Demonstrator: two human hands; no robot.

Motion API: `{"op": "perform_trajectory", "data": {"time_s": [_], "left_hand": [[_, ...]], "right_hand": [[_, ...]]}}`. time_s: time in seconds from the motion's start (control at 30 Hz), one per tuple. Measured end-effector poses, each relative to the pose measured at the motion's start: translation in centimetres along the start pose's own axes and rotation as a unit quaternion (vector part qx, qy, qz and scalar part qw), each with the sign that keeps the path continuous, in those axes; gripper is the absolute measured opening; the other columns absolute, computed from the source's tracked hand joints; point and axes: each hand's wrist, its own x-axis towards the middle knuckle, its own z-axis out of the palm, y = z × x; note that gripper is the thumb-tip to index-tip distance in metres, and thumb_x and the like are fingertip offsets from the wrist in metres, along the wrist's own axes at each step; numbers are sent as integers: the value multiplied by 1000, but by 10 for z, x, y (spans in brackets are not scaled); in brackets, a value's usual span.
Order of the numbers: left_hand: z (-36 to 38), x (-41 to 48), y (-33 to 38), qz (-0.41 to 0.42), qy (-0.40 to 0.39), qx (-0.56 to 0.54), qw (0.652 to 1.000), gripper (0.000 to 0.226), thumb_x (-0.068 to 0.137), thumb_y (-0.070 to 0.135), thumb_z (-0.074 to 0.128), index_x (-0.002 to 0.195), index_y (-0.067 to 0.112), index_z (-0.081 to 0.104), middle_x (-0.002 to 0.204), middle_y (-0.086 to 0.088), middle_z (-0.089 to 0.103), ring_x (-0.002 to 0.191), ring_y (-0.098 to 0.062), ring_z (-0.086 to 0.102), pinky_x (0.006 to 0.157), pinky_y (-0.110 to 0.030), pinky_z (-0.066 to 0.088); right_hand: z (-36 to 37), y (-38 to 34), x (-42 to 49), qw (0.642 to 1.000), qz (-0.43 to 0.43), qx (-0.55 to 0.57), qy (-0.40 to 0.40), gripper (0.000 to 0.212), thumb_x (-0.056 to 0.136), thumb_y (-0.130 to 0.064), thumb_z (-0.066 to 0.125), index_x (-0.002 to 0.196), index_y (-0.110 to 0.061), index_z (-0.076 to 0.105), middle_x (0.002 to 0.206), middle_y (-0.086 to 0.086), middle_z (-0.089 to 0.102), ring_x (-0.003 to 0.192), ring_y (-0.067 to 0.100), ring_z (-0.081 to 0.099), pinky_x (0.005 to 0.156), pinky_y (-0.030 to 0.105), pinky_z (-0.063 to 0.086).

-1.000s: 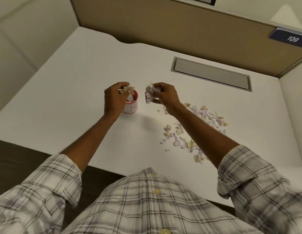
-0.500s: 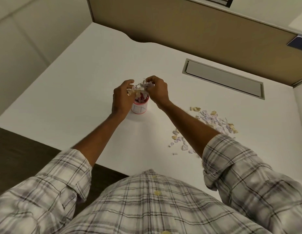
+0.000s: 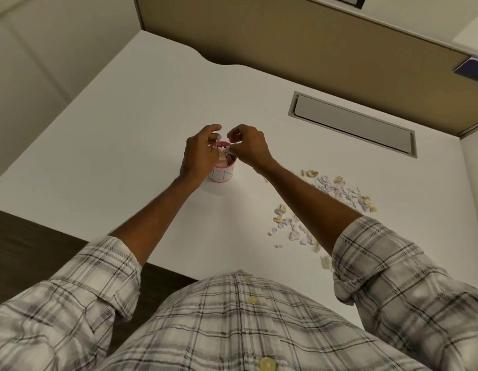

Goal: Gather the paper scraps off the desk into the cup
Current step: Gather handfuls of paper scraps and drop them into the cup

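A small white cup (image 3: 222,174) with a red rim stands on the white desk (image 3: 131,135), filled with paper scraps. My left hand (image 3: 199,153) curls over the cup's left side, a scrap between its fingertips. My right hand (image 3: 248,147) hovers over the cup's right rim, fingers bent and pinching a bit of paper at the opening. A loose heap of white, lilac and yellow paper scraps (image 3: 337,190) lies on the desk to the right, partly hidden under my right forearm, with more scraps (image 3: 288,226) nearer the front edge.
A grey recessed cable flap (image 3: 353,124) sits in the desk at the back right. A tan partition panel (image 3: 286,36) bounds the far edge. The desk's front edge runs just before my plaid shirt.
My right hand carried a handful of scraps leftward from beside the cup to over its mouth. The bundle is now down in the cup, and both hands have closed in over the rim.
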Motion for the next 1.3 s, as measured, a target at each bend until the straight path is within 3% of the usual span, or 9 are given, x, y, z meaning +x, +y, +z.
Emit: {"op": "perform_trajectory", "data": {"time_s": [0.1, 0.3, 0.63, 0.73, 0.83, 0.93, 1.0, 1.1, 1.3], "left_hand": [[-1, 2, -1, 5, 3, 9, 1000, 49, 90, -3, 65, 135, 15, 58, 127, -9, 68, 116, -21, 66, 95, -37, 57], [-5, 3, -1, 28, 15, 28, 999, 36, 91, 9, 70, 126, 12, 66, 113, -8, 74, 102, -19, 71, 90, -32, 59], [-3, 4, -2, 80, -20, 99, 992, 19, 90, 20, 70, 107, 13, 76, 107, -3, 76, 98, -17, 70, 91, -32, 59], [0, 3, 1, 110, -17, 87, 990, 20, 91, 24, 68, 107, 13, 76, 106, -2, 76, 95, -16, 70, 88, -28, 59], [10, -10, 8, 163, -22, 49, 985, 18, 93, 28, 66, 102, 15, 75, 99, 2, 76, 88, -11, 70, 84, -24, 58], [32, -35, 10, 204, -88, 29, 975, 14, 92, 27, 67, 99, 18, 75, 94, 6, 74, 83, -8, 68, 79, -27, 59], [52, -53, 6, 207, -153, 31, 966, 15, 93, 26, 67, 102, 17, 75, 98, 5, 74, 87, -9, 67, 78, -30, 59], [80, -82, -6, 198, -228, 68, 951, 21, 93, 34, 66, 110, 23, 72, 109, 8, 70, 100, -10, 63, 87, -33, 55], [123, -125, -19, 202, -329, 139, 912, 62, 83, 49, 73, 136, 24, 54, 139, 7, 49, 129, -14, 46, 102, -35, 48]], "right_hand": [[-2, 2, 0, 1000, 2, -20, -8, 32, 85, 2, 70, 117, 0, 70, 118, 13, 72, 110, 24, 69, 98, 39, 58], [-9, 5, -4, 1000, -7, 15, 14, 18, 86, 6, 68, 103, 3, 73, 100, 18, 76, 91, 30, 74, 88, 45, 62], [-23, 44, -15, 997, 12, 25, 67, 11, 89, -7, 72, 99, -5, 74, 90, 9, 77, 78, 20, 73, 83, 39, 63], [-36, 77, -30, 997, 10, -50, 62, 12, 90, -19, 73, 99, -12, 75, 96, 1, 78, 84, 18, 74, 80, 34, 61], [-50, 120, -60, 986, -24, -163, 7, 20, 96, -27, 67, 110, -15, 74, 112, 3, 75, 100, 21, 72, 86, 40, 59], [-55, 162, -102, 966, -63, -247, -38, 27, 100, -28, 61, 121, -15, 69, 132, 7, 66, 114, 26, 66, 90, 41, 58], [-56, 189, -132, 952, -100, -287, -44, 27, 101, -23, 59, 124, -14, 68, 137, 7, 63, 118, 26, 64, 86, 40, 60], [-60, 220, -169, 941, -115, -316, -46, 29, 102, -17, 56, 128, -14, 68, 141, 8, 61, 127, 26, 60, 93, 37, 59], [-82, 259, -225, 952, -56, -293, 70, 36, 102, -22, 56, 138, -18, 60, 144, 3, 58, 130, 24, 56, 91, 41, 60]]}}
